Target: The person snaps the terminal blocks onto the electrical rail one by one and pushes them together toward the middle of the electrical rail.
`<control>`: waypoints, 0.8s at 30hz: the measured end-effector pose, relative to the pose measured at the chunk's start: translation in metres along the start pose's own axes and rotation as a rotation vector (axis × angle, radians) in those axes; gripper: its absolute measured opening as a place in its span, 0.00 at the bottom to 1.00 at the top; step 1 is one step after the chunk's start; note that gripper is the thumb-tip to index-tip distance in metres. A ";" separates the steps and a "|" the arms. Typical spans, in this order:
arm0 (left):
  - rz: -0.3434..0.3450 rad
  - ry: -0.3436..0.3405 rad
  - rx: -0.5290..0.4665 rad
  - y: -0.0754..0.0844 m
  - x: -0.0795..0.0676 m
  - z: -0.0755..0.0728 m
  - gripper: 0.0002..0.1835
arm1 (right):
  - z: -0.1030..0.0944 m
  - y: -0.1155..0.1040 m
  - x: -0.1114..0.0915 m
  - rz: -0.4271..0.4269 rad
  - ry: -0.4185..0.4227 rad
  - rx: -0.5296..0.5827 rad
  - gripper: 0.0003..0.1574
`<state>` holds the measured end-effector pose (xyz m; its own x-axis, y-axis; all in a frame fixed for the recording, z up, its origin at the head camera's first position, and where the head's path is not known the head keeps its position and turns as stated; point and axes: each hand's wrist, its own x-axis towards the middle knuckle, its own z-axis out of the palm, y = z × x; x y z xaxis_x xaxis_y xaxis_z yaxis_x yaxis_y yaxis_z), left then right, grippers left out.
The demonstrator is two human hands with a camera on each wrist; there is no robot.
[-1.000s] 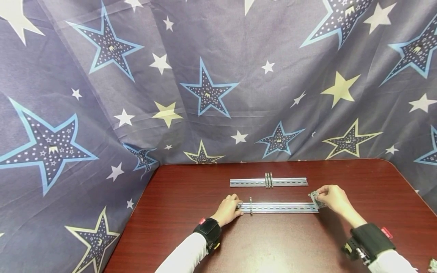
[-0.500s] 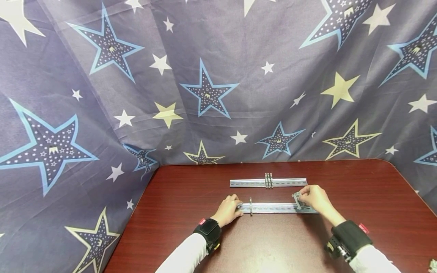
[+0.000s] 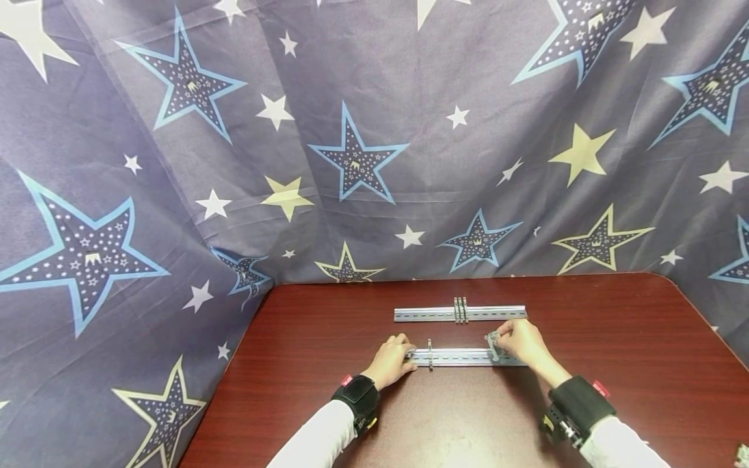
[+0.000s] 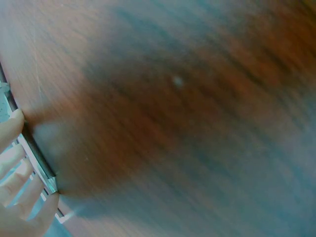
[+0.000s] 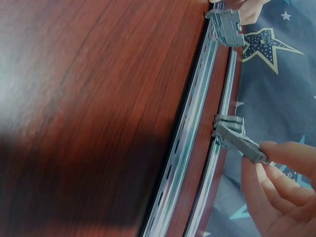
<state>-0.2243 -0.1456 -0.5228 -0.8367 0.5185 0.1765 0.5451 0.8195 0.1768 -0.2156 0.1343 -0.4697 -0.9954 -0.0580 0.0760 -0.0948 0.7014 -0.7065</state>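
In the head view two slotted metal DIN rails lie on the table, one behind the other. My left hand [image 3: 388, 361] grips the left end of the near DIN rail [image 3: 459, 357], its fingers over the rail's edges in the left wrist view. A grey terminal block [image 3: 430, 354] stands across that rail close to this hand. Between thumb and fingertips, my right hand [image 3: 523, 341] pinches another grey terminal block [image 5: 242, 144]. It is tilted and at or just above the right part of the near rail; whether it touches cannot be told.
Behind lies the far DIN rail [image 3: 418, 315], bearing 3 terminal blocks [image 3: 461, 310] side by side near its middle. At the lower right edge a small pale object [image 3: 742, 455] is partly cut off. A star-patterned cloth [image 3: 363, 227] hangs behind the reddish-brown table [image 3: 316, 312].
My right hand has moved left with the terminal block, from the near rail's right end to a spot farther in along it. The left hand has stayed on the rail's left end.
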 end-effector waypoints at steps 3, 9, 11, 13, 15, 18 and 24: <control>-0.007 -0.003 -0.003 0.000 0.000 0.000 0.17 | 0.005 -0.004 0.000 0.018 -0.002 0.009 0.07; -0.003 -0.002 -0.005 0.000 0.000 0.001 0.17 | 0.016 -0.012 0.001 0.050 -0.005 0.026 0.06; -0.001 -0.002 -0.005 0.000 0.000 0.001 0.17 | 0.019 -0.015 0.001 0.050 0.001 0.025 0.06; 0.000 -0.002 -0.007 0.000 0.000 0.001 0.18 | 0.022 -0.018 0.001 0.050 0.009 0.022 0.06; 0.002 -0.001 -0.004 0.000 0.000 0.001 0.18 | 0.025 -0.020 0.001 0.046 0.018 0.022 0.05; 0.004 0.000 0.001 -0.001 0.000 0.001 0.17 | 0.030 -0.024 0.001 0.037 0.031 0.021 0.05; 0.003 -0.001 0.002 -0.001 0.000 0.001 0.18 | 0.042 -0.030 0.000 0.019 0.057 0.004 0.04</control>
<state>-0.2252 -0.1464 -0.5238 -0.8349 0.5215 0.1761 0.5478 0.8183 0.1741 -0.2129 0.0838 -0.4779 -0.9948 -0.0043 0.1022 -0.0761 0.6992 -0.7109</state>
